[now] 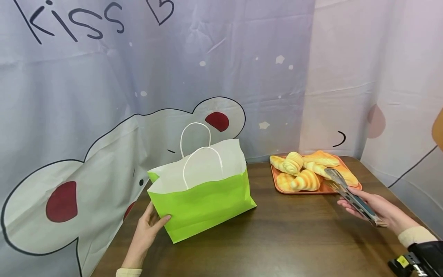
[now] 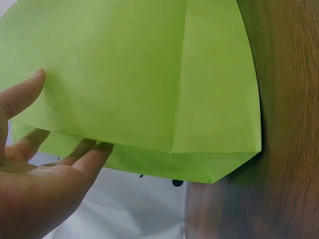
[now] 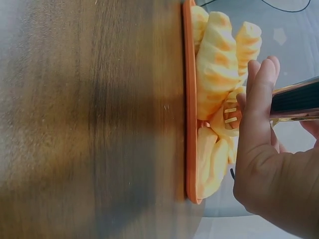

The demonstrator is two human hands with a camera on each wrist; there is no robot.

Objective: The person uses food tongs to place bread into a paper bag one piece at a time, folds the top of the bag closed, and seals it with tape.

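A lime green paper bag (image 1: pixel 207 204) with a white inside and white handles stands tilted on the table, its mouth wide. My left hand (image 1: pixel 147 231) holds its near left edge, the thumb on the front face and the fingers against the folded side panel, as the left wrist view shows. On the right, my right hand (image 1: pixel 373 207) grips metal tongs (image 1: pixel 349 196) with dark handle panels. The tong tips point at the bread pieces on an orange tray (image 1: pixel 294 192), overlapping the long loaf (image 1: pixel 346 175). A twisted roll (image 1: pixel 307 180) lies at the tray's front.
The dark wooden table (image 1: pixel 277 234) spans between bag and tray. A printed curtain (image 1: pixel 270 77) hangs close behind both. A thin dark cable (image 1: pixel 413 167) runs down the curtain on the right.
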